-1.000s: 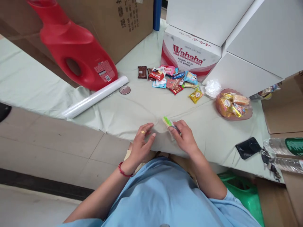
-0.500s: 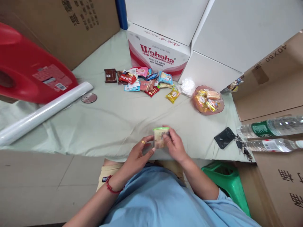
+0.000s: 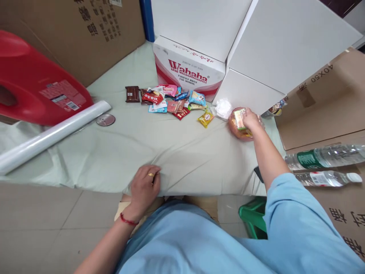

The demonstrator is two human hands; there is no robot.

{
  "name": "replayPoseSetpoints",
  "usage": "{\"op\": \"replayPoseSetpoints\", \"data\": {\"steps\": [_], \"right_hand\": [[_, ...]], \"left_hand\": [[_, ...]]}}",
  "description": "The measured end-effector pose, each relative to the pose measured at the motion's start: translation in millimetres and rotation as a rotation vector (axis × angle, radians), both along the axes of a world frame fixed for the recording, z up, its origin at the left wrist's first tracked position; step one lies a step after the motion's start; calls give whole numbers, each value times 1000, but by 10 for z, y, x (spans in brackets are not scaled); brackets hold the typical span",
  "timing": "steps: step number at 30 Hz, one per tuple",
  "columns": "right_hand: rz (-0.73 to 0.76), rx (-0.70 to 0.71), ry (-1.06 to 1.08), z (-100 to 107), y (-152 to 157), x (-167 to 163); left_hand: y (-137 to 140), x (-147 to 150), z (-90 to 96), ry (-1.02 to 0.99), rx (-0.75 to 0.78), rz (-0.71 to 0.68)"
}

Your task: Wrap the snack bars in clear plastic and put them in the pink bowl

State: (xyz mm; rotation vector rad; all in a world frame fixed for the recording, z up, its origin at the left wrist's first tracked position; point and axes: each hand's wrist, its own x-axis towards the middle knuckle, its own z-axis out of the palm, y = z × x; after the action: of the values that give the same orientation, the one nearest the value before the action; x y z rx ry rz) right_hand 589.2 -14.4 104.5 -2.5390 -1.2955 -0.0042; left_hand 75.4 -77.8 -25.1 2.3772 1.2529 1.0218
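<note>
My right hand (image 3: 252, 120) reaches to the back right and grips a small wrapped snack packet (image 3: 239, 118) with a green edge. The packet is over the pink bowl (image 3: 235, 131), whose contents are mostly covered by the hand and packet. Near the front edge of the table rests my left hand (image 3: 146, 185), fingers curled in, with nothing visible in it. Left of the bowl lie a crumpled clear plastic bag (image 3: 223, 109) and a yellow snack packet (image 3: 205, 118). Farther left is a pile of mixed snack packets (image 3: 173, 101).
Behind the pile stands a white and red water carton (image 3: 189, 72). On the left are a red jug (image 3: 42, 83), a plastic film roll (image 3: 54, 135) and a round metal disc (image 3: 105, 120). Two bottles (image 3: 327, 156) lie at the right, above a green stool (image 3: 252, 217).
My right hand has carried the snack packet from the front middle to the bowl at the back right. My left hand has let go of it and come down, leftward, onto the table edge.
</note>
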Motion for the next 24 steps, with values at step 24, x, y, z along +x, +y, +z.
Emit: {"op": "replayPoseSetpoints", "data": {"steps": [24], "right_hand": [[341,-38,-298,-16,756,-701]], "left_hand": [[-54,-36,-159,-22,-16,-106]]}}
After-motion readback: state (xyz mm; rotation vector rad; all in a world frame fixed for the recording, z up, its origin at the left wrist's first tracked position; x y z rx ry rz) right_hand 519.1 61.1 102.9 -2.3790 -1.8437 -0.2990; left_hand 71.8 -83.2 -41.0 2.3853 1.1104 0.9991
